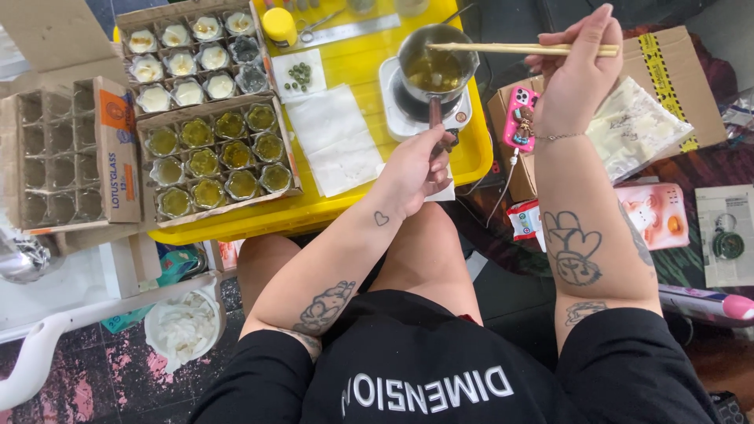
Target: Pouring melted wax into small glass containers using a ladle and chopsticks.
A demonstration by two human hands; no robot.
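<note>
A small metal saucepan (436,63) of yellowish liquid is seen standing on a white hotplate (408,118) on the yellow worktop (357,67), and its handle is gripped by the left hand (412,169), whose grip is closed around it. A pair of wooden chopsticks (518,49) is pinched in the closed grip of the right hand (577,67), with the tips held over the saucepan's rim. To the left, a cardboard tray of glasses filled with greenish-yellow liquid (216,157) is placed below a second tray of glasses with white filling (192,59), while a pink phone (520,118) is lying just right of the worktop.
</note>
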